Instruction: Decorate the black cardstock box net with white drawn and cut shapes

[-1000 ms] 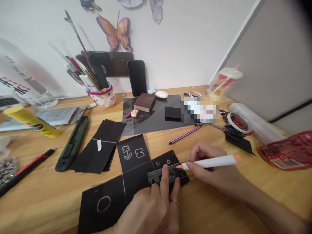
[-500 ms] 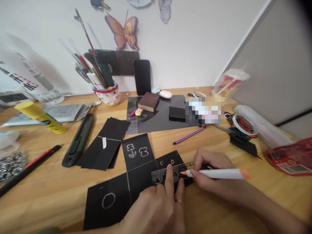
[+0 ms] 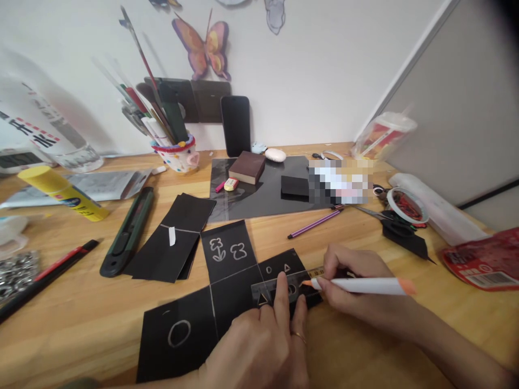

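My left hand (image 3: 267, 335) presses its spread fingertips on a clear ruler (image 3: 259, 292), which lies across the right part of a cross-shaped black paper (image 3: 178, 313). White-outlined flowers, circles and triangles are drawn on that paper. In my right hand (image 3: 352, 281) is a white marker (image 3: 368, 286) with an orange tip and end. Its tip is at the ruler, just right of my left index finger; whether it touches is unclear. More black paper pieces (image 3: 174, 243) lie stacked to the left, with a small white scrap on top.
A green cutter (image 3: 130, 232), yellow glue stick (image 3: 62, 192) and red-black pen (image 3: 52, 275) lie left. Behind are a pen cup (image 3: 178, 154), phone (image 3: 235, 125) and brown block (image 3: 247, 167). A purple pen (image 3: 314, 224), scissors (image 3: 393, 219) and red packet (image 3: 486, 259) are right.
The marker tip has shifted very slightly up and right at the ruler. My left hand keeps its place. The camera view has moved a little.
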Demonstrator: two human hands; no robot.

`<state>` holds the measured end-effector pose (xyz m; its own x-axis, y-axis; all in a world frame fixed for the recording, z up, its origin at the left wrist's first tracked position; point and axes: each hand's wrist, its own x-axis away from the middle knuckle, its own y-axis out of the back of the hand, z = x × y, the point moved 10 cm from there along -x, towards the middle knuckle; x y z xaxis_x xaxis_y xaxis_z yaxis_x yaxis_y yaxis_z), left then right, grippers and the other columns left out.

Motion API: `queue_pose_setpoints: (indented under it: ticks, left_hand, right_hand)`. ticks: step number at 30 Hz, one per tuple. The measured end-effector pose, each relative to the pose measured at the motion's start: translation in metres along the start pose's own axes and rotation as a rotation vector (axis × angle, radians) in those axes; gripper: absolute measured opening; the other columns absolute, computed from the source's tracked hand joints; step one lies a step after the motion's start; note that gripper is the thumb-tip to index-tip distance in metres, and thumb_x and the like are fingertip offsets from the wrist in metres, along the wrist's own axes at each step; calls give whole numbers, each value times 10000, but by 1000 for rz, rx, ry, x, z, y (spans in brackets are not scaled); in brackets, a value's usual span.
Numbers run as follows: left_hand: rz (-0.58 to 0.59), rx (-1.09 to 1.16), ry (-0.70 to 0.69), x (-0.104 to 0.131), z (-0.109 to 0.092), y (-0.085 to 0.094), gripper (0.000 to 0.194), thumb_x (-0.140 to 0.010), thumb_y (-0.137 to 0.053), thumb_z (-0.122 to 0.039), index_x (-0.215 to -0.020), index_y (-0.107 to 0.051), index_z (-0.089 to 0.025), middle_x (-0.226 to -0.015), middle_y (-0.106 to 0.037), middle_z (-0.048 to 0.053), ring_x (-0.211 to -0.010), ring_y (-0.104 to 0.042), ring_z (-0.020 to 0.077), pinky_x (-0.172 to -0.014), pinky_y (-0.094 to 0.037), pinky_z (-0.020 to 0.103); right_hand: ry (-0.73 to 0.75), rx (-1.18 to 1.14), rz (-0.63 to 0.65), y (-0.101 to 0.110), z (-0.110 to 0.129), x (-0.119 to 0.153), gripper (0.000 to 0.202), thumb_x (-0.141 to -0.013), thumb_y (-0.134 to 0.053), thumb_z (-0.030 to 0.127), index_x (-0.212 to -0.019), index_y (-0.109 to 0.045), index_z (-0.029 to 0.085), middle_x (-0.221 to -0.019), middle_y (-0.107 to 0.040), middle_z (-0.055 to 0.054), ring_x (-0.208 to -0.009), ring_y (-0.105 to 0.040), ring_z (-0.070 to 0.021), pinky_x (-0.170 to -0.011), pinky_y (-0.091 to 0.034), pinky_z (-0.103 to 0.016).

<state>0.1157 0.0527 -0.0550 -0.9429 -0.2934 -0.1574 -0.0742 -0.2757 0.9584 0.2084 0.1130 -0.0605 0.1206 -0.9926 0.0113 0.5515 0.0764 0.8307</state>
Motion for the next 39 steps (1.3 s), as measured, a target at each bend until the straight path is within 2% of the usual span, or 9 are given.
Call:
queue_pose_setpoints:
  ticks: [8,14,21,26,33,39]
  left_hand:
    - [-27,3,16,0,2,0,424,-794,-351,-64,-1171,-546,-71,-1069,-565,285,-430,-566,109,-339,-390,159]
    - [-84,-1,19,0,2,6,419,-787,-331,-54,-1116,-590,-75,-1032,-586,275,-382,-536,108,-326,-391,172]
    - [-57,-21,-8,3,0,6,418,-789,-342,-59,-1138,-572,-63,-1048,-581,270,-394,-523,100,-343,-395,172]
    - [-70,-12,15,2,2,6,406,-800,-343,-80,-1124,-587,-82,-1049,-587,260,-394,-531,104,-332,-383,174]
    - [-48,-11,18,2,2,5,417,-810,-331,-94,-1157,-560,-70,-1070,-574,265,-390,-527,103,-337,-392,180]
    - [-43,-13,4,2,0,0,445,-786,-329,-61,-1178,-538,-60,-1075,-566,277,-396,-531,104,-341,-397,180]
  right_hand:
    - [24,-6,-20,5,3,-1,205,-709,-550,180,-598,-382,219,-498,-477,87,-452,-413,-84,-420,-306,-184]
    - [10,-13,18,5,0,-1,208,-704,-556,179,-604,-379,224,-498,-477,98,-452,-411,-83,-405,-302,-172]
    - [15,15,34,9,6,-3,197,-669,-545,144,-579,-389,223,-481,-475,87,-441,-403,-89,-391,-287,-187]
    - [23,-65,31,10,7,-5,183,-629,-555,126,-572,-418,233,-471,-485,72,-423,-414,-106,-357,-270,-205]
    - [35,-118,103,0,8,-6,174,-649,-575,167,-593,-426,237,-512,-508,52,-459,-441,-129,-383,-304,-233]
    - [12,-130,101,-2,4,-8,183,-639,-586,152,-585,-430,233,-506,-491,55,-454,-430,-122,-374,-280,-224]
